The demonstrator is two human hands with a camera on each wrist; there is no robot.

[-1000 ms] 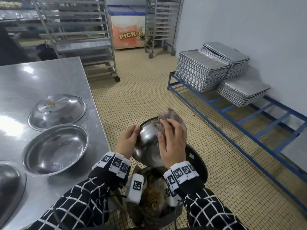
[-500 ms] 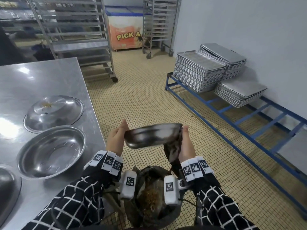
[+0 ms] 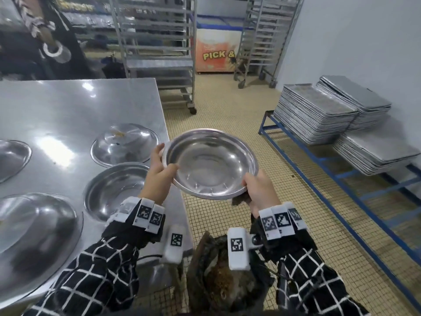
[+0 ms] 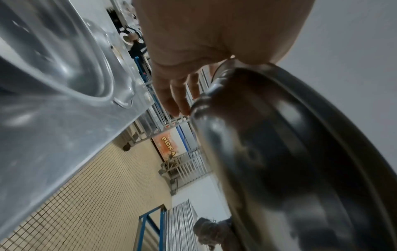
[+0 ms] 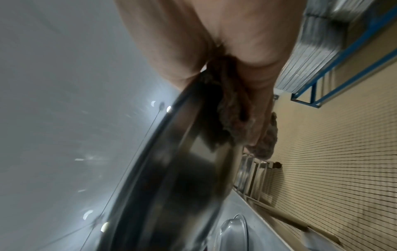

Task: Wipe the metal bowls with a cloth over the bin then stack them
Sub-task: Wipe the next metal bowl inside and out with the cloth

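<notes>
Both hands, left hand (image 3: 159,174) and right hand (image 3: 258,190) with the cloth (image 3: 239,200), grip the upright wiped metal bowl (image 3: 210,163), likely ready for stacking on the lower-left surface (image 3: 68,106).

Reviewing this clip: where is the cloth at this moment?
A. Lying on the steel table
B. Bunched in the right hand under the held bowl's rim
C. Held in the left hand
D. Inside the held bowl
B: the cloth sticks out below the bowl at the right hand, and the right wrist view shows it bunched between the fingers and the bowl's underside; the left hand grips only the rim.
</notes>
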